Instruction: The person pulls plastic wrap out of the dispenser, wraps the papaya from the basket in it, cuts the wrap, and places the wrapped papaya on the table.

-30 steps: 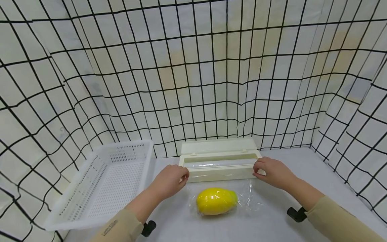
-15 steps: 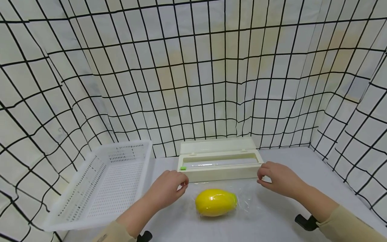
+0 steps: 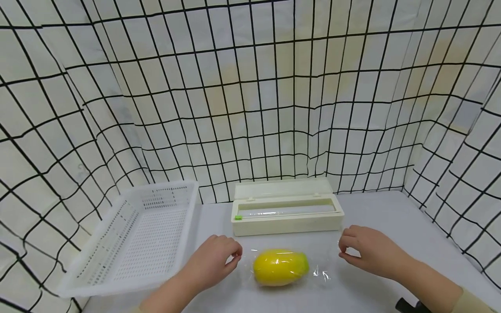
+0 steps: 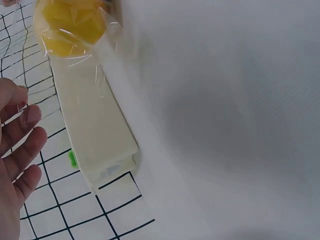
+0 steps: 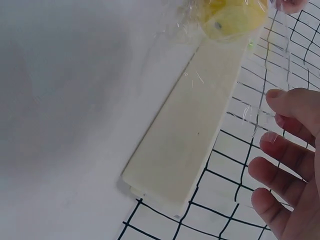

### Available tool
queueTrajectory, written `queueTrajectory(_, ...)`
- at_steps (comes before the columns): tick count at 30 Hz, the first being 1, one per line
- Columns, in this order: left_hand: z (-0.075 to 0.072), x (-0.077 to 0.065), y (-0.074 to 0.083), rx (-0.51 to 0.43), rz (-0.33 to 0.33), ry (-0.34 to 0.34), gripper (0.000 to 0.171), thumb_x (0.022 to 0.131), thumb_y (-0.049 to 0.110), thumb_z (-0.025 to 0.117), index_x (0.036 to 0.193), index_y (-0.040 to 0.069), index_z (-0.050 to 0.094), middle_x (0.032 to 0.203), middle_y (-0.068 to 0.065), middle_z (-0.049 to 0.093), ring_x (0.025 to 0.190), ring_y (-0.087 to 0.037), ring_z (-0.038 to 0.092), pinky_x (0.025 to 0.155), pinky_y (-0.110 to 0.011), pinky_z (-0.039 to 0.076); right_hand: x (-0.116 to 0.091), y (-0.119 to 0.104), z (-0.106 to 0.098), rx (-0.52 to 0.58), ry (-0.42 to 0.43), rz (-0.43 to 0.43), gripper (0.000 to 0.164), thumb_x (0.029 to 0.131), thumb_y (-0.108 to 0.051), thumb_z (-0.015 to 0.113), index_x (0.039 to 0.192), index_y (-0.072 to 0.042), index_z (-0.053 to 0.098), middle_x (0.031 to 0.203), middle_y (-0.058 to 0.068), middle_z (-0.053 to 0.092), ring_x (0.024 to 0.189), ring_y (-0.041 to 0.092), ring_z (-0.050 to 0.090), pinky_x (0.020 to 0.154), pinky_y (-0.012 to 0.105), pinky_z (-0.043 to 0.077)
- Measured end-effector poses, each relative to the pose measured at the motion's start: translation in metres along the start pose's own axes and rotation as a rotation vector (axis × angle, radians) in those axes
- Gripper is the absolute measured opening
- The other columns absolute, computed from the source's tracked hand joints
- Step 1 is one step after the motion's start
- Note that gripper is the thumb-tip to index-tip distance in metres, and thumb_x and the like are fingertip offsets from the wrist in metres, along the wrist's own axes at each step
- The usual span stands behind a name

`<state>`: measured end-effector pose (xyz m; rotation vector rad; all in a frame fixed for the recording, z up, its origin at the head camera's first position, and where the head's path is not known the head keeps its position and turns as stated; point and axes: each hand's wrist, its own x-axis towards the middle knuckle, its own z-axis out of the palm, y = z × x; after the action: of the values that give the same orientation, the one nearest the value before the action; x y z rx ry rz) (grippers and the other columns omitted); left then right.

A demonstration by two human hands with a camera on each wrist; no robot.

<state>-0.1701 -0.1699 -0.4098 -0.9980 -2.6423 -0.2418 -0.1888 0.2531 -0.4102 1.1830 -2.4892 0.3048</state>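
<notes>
A yellow fruit with a greenish end (image 3: 278, 266), perhaps a papaya or mango, lies on the table under clear cling film (image 3: 322, 274). My left hand (image 3: 213, 263) pinches the film's left edge between thumb and forefinger, and the left wrist view shows the other fingers (image 4: 30, 145) loosely bent. Right of the fruit, my right hand (image 3: 372, 252) pinches the opposite edge; thin film (image 5: 250, 115) stretches from its thumb in the right wrist view. Behind the fruit stands a cream cling film dispenser (image 3: 289, 226), lid up, a roll inside and a green slider (image 3: 238, 217) at its left end.
A white perforated basket (image 3: 152, 243) stands on the table to the left. Black netting (image 3: 274, 108) over white sheeting encloses the back and sides. Part of a black wrist mount (image 3: 411, 306) shows below the right forearm.
Both hands have moved from the dispenser's front corners towards me, bringing the film over the fruit and away from the dispenser. The green slider has come into view at the dispenser's left end.
</notes>
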Motion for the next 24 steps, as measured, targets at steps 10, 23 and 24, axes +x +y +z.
queueTrajectory(10, 0.007, -0.019, 0.015, -0.054, 0.046, -0.081, 0.011, 0.088, 0.020, 0.072, 0.084, 0.026, 0.064, 0.080, 0.022, 0.057, 0.073, -0.001, 0.048, 0.069, -0.022, 0.040, -0.017, -0.010, 0.015, 0.021, -0.059, -0.061, 0.032, 0.071, -0.017, 0.085, 0.078, -0.034, 0.058, 0.080, -0.022, 0.051, 0.071, -0.003, 0.043, 0.059, 0.019, 0.043)
queueTrajectory(23, 0.017, -0.016, 0.018, -0.017, 0.061, -0.116, 0.013, 0.085, 0.020, 0.076, 0.082, 0.028, 0.067, 0.080, 0.020, 0.058, 0.072, -0.003, 0.050, 0.068, -0.023, 0.039, -0.018, -0.006, 0.041, -0.075, -0.064, -0.180, 0.032, 0.071, -0.015, 0.086, 0.076, -0.029, 0.058, 0.070, -0.020, 0.037, 0.064, 0.000, 0.032, 0.056, 0.014, 0.032)
queueTrajectory(24, 0.017, -0.016, 0.018, -0.012, 0.061, -0.120, 0.013, 0.085, 0.020, 0.077, 0.082, 0.028, 0.067, 0.080, 0.020, 0.057, 0.072, -0.003, 0.049, 0.067, -0.023, 0.039, -0.017, -0.005, 0.043, -0.085, -0.049, -0.188, 0.033, 0.070, -0.014, 0.086, 0.075, -0.029, 0.057, 0.069, -0.019, 0.036, 0.064, 0.000, 0.032, 0.056, 0.014, 0.031)
